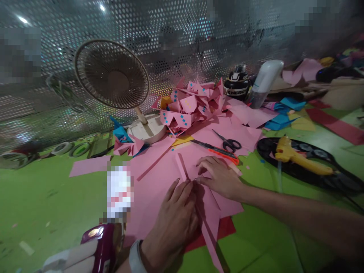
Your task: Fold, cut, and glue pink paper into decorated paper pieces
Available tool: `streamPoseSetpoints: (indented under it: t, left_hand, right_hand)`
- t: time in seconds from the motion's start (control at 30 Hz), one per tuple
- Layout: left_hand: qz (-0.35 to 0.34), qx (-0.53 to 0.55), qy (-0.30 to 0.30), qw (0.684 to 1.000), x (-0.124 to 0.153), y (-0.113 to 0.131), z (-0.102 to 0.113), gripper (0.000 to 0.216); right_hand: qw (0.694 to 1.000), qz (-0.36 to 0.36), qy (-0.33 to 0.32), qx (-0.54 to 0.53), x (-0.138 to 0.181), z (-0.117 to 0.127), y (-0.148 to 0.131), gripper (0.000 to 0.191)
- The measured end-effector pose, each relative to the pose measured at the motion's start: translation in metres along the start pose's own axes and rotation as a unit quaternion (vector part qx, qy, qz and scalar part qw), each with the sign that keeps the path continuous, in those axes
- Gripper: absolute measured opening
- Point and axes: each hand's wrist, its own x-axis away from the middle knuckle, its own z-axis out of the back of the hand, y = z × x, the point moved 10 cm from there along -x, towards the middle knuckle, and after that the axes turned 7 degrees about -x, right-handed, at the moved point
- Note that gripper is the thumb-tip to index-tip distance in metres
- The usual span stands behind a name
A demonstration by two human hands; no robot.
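My left hand [174, 216] lies flat on a pink paper sheet [155, 182], fingers stretched toward a fold line. My right hand [218, 176] rests beside it with fingers spread, pressing the same pink paper along the crease. A narrow pink strip [181, 165] lies just above my fingertips. A folded pink flap [212, 231] runs down between my wrists over a red sheet [226, 227]. Neither hand holds anything.
A heap of folded pink paper shapes [190, 106] sits behind, beside a small desk fan [113, 76]. Scissors [229, 143] and an orange cutter [222, 151] lie near my right hand. A yellow glue gun [298, 157] rests on a black tray. Tape rolls [71, 148] lie left.
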Motion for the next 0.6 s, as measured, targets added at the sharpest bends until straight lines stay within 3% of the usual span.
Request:
streamPoseSetpoints:
  t: [0.3, 0.5, 0.6]
  left_hand:
    - [0.001, 0.001, -0.027, 1.000, -0.004, 0.002, 0.001, 0.039]
    - [0.000, -0.012, -0.022, 1.000, -0.005, 0.002, 0.003, 0.036]
    - [0.005, -0.013, -0.031, 0.999, -0.006, 0.002, 0.002, 0.036]
  right_hand:
    - [0.997, 0.012, 0.003, -0.074, -0.009, -0.001, 0.010, 0.003]
    - [0.995, 0.021, -0.038, -0.092, -0.008, -0.004, 0.010, 0.024]
    - [0.993, 0.018, -0.050, -0.109, -0.009, -0.005, 0.011, 0.018]
